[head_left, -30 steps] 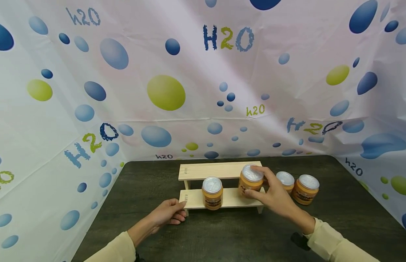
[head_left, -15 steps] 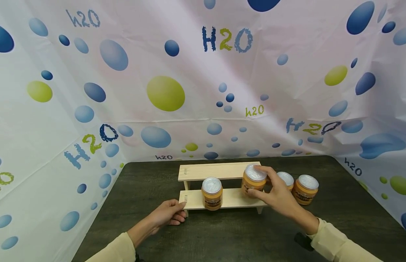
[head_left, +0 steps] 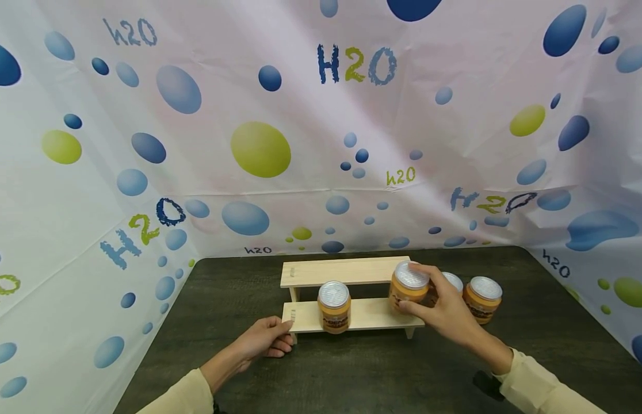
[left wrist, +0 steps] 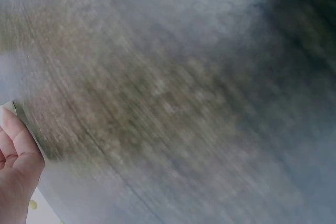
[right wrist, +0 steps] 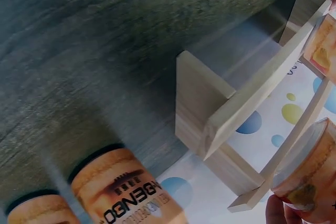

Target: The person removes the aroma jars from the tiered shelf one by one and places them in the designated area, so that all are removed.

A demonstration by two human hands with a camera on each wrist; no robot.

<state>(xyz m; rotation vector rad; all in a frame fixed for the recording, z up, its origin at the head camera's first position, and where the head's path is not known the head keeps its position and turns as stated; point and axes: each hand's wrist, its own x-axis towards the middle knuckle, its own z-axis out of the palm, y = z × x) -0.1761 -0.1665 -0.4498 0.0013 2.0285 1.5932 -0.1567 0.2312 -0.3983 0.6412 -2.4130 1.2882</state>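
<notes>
A two-step wooden rack stands on the dark table, its left end pinched between the thumb and curled fingers of my left hand. One orange jar with a silver lid sits upright on the lower step, left of its middle. My right hand grips a second such jar by its side and lid, over the lower step's right end. Whether this jar touches the step I cannot tell. In the left wrist view only part of my left hand shows, at the edge.
Two more orange jars stand on the table right of the rack: a near one and one partly hidden behind my right hand. The rack's upper step bears nothing. A printed sheet hangs behind the table.
My right hand has shifted the gripped jar a little to the right along the lower step. The left hand keeps its hold on the rack's left end. The view has tilted slightly.
</notes>
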